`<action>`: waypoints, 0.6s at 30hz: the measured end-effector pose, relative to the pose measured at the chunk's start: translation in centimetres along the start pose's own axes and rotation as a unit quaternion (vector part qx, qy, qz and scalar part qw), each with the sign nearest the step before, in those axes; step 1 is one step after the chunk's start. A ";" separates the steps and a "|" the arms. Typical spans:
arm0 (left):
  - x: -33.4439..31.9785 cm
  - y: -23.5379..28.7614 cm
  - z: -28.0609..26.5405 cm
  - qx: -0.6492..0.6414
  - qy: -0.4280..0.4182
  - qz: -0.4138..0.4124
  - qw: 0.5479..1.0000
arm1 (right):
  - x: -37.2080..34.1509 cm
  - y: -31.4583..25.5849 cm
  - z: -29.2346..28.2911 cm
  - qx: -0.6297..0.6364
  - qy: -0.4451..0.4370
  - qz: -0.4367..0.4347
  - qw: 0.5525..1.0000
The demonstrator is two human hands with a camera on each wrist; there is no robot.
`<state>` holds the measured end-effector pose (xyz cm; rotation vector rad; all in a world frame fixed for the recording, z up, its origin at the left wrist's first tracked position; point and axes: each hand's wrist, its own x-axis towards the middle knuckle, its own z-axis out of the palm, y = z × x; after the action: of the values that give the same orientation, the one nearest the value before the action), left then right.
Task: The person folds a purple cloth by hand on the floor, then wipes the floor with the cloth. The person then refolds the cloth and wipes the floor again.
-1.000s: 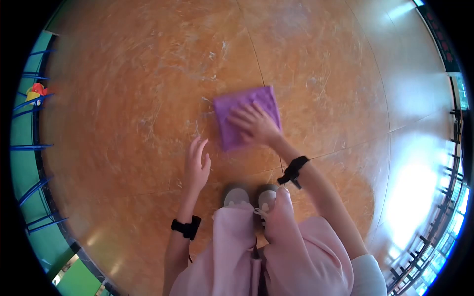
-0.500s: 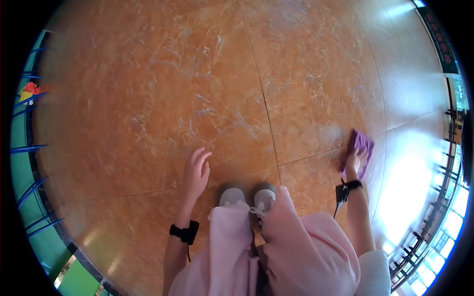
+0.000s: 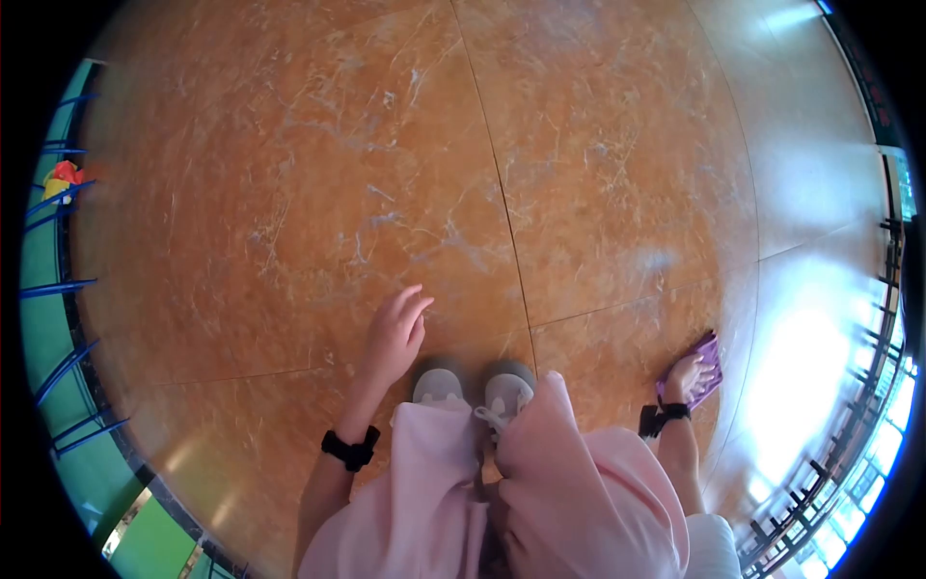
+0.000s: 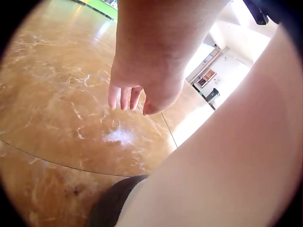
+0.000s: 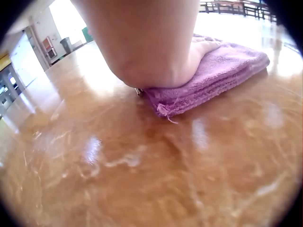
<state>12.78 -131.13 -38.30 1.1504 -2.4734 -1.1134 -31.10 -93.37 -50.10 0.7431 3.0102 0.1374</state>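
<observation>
A folded purple cloth [image 3: 709, 347] lies on the glossy brown floor [image 3: 386, 193], far out to the right of the shoes in the head view. My right hand [image 3: 688, 374] presses on it with fingers spread out. Up close in the right wrist view, the cloth [image 5: 236, 64] shows several stacked layers and a frayed corner, with the heel of the hand at its near edge. My left hand [image 3: 394, 333] holds nothing; it hovers in front of the left knee, fingers loosely bent. In the left wrist view its fingers [image 4: 124, 98] hang downward over the floor.
Two grey shoes [image 3: 439, 384] stand on the floor below pink trousers [image 3: 444, 482]. Blue metal legs [image 3: 63, 289] line the left side, beside a red and yellow item [image 3: 63, 183]. Dark railings [image 3: 815, 492] and bright windows run along the right. Thin seams cross the floor.
My right hand swept the cloth from in front of the feet out to the right, then drew it nearer to the body. The left hand shifted only slightly.
</observation>
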 end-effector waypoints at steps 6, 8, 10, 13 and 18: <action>0.0 0.7 0.6 -0.082 -0.022 -0.033 0.996 | -2.0 -15.0 -1.3 0.058 0.045 -0.183 0.980; 0.0 0.9 0.5 -0.050 -0.055 -0.039 0.996 | -6.9 -20.7 -2.9 0.073 0.067 -0.298 0.949; -0.2 1.3 0.6 -0.060 -0.050 -0.044 0.996 | -13.5 -25.0 -5.3 0.053 0.108 -0.428 0.896; -0.9 1.6 0.7 -0.072 -0.033 -0.049 0.996 | -23.7 -27.2 -5.4 0.116 0.145 -0.630 0.754; -2.0 2.2 -0.2 -0.072 0.014 -0.050 0.996 | -39.0 -20.8 -7.3 0.165 -0.093 -0.871 0.454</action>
<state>12.94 -128.87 -36.41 1.2488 -2.2952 -1.2706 -6.69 -130.43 -44.19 -2.1557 1.9369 -0.5287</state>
